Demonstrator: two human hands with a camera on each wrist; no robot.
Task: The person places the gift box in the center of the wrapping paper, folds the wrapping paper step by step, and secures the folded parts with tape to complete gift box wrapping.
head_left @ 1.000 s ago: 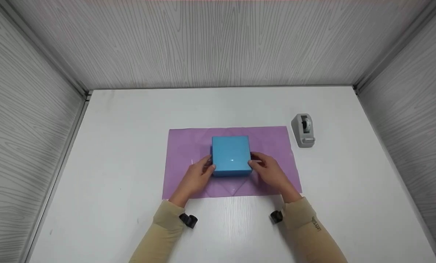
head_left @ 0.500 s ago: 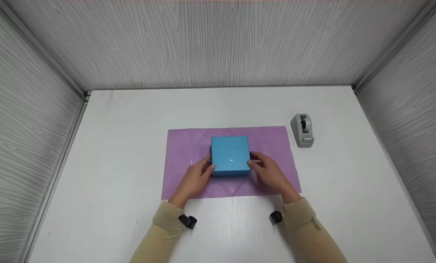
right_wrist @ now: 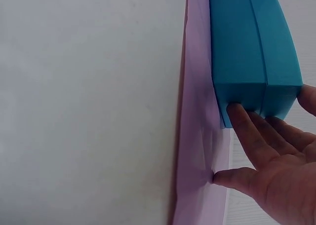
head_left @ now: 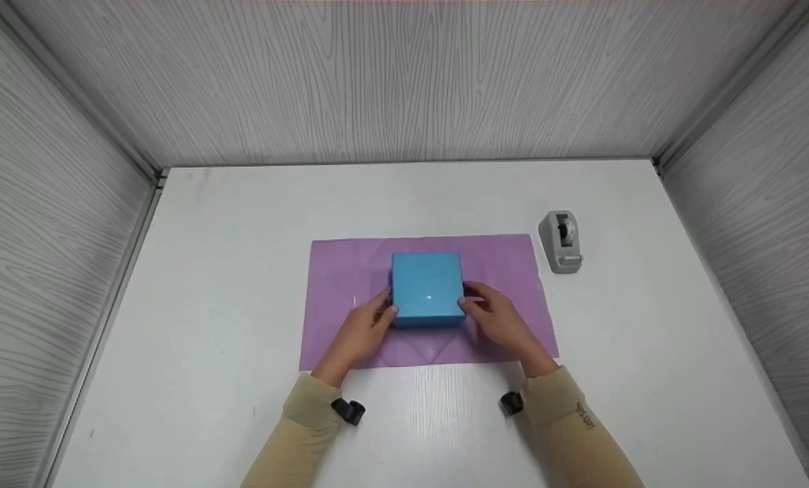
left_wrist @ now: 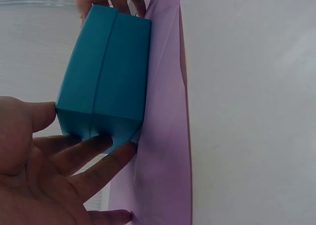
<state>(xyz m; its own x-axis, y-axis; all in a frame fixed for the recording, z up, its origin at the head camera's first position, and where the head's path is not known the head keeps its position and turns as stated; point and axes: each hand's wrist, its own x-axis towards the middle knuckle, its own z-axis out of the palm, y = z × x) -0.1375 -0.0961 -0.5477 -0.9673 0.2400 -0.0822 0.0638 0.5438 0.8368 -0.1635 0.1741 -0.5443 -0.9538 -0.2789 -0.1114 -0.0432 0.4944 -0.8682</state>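
A blue lidded box (head_left: 427,285) sits on a creased purple paper sheet (head_left: 336,271) in the head view. My left hand (head_left: 362,332) holds its left side, thumb at the near top corner. My right hand (head_left: 502,320) grips the right side in the same way. In the left wrist view the lid seam runs along the box (left_wrist: 121,62), with several fingertips against its end. The right wrist view shows fingertips on the other end of the box (right_wrist: 239,42) and the little finger touching the purple paper (right_wrist: 195,136).
A grey tape dispenser (head_left: 561,242) with a roll in it stands right of the paper on the white table (head_left: 228,271). Grey wood-grain panels (head_left: 404,81) wall in the back and both sides.
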